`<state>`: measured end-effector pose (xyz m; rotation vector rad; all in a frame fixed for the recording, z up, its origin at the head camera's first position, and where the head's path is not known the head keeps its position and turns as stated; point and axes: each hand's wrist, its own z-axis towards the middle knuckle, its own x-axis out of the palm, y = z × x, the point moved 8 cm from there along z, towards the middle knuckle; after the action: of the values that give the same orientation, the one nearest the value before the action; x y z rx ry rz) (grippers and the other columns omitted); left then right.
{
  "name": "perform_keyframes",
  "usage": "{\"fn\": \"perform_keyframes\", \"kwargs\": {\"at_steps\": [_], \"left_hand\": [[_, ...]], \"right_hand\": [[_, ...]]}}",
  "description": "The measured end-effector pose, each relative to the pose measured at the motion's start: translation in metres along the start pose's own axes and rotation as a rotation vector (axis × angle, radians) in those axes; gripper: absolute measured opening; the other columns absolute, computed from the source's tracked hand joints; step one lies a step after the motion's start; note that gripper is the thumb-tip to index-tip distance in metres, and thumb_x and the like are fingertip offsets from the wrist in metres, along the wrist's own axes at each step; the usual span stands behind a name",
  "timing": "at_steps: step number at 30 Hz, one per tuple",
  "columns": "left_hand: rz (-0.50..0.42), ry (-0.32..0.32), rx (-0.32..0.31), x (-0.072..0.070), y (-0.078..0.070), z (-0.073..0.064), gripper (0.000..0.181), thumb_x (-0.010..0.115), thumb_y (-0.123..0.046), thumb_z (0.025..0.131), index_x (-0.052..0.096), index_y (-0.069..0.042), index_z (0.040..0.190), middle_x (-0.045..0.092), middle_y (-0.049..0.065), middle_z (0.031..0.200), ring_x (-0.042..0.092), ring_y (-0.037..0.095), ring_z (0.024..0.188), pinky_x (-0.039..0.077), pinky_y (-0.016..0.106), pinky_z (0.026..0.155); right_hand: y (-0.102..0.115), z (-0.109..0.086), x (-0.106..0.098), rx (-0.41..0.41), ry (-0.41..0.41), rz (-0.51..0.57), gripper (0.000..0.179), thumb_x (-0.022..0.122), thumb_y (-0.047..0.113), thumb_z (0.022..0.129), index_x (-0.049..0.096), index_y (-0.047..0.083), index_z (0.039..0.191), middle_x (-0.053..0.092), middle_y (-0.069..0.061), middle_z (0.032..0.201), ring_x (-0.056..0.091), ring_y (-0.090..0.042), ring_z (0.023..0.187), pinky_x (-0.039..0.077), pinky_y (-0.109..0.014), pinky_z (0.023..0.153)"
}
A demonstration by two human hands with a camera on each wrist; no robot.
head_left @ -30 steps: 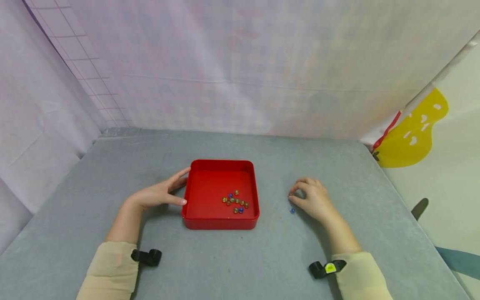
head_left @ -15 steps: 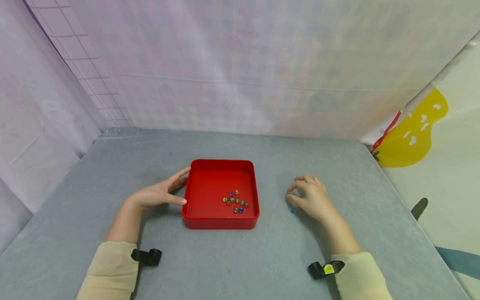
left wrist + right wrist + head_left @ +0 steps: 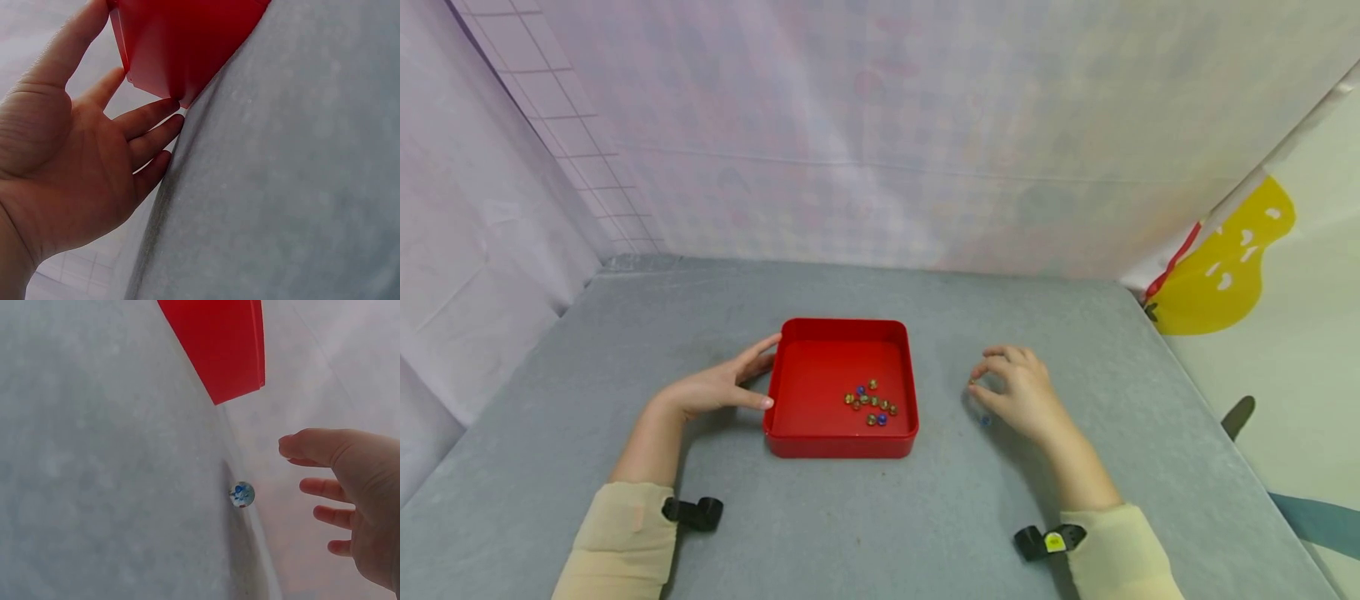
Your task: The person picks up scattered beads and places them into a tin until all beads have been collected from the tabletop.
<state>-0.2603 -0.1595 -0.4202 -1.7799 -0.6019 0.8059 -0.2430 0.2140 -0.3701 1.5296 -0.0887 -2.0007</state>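
A square red tray (image 3: pixel 841 447) stands on the table, with several gold-brown and blue glass marbles (image 3: pixel 874 401) lying in its right part. My left hand (image 3: pixel 718 390) rests against the tray's left wall with thumb and fingers spread, and the left wrist view shows the straight fingers at the tray's corner. To the right of the tray, my right hand (image 3: pixel 1018 390) pinches a small marble (image 3: pixel 972 382) between thumb and index finger, mostly hidden by the fingertips. Just below that hand, a clear marble with blue (image 3: pixel 241 494) lies on the table.
Grey cloth covers the table (image 3: pixel 820 533). A pale curtain (image 3: pixel 880 150) hangs along the back, with more cloth at both sides. Both wrists wear small black cameras.
My right hand has lifted slightly and shifted a little left toward the tray with the pinched marble, away from the blue marble. The left hand and tray stay put.
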Motion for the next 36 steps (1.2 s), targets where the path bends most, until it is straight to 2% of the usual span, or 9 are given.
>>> {"fn": "perform_keyframes", "kwargs": {"at_steps": [14, 36], "left_hand": [[-0.007, -0.002, 0.001, 0.001, -0.002, -0.001, 0.095, 0.071, -0.014, 0.088, 0.005, -0.024, 0.155, 0.006, 0.017, 0.158, 0.003, 0.035, 0.143, 0.014, 0.064, 0.106], [-0.017, 0.000, -0.008, 0.001, -0.003, -0.002, 0.094, 0.069, -0.012, 0.089, 0.005, -0.025, 0.155, 0.006, 0.015, 0.158, 0.003, 0.035, 0.143, 0.014, 0.064, 0.106]], "right_hand": [[0.024, 0.002, -0.010, -0.087, -0.044, 0.024, 0.014, 0.080, 0.014, 0.078, 0.069, 0.015, 0.086, 0.059, -0.017, 0.116, 0.045, -0.040, 0.113, 0.026, -0.059, 0.097], [0.064, 0.001, -0.008, -0.199, -0.069, 0.095, 0.015, 0.081, 0.015, 0.077, 0.070, 0.018, 0.086, 0.059, -0.009, 0.115, 0.045, -0.034, 0.113, 0.027, -0.056, 0.097]]}}
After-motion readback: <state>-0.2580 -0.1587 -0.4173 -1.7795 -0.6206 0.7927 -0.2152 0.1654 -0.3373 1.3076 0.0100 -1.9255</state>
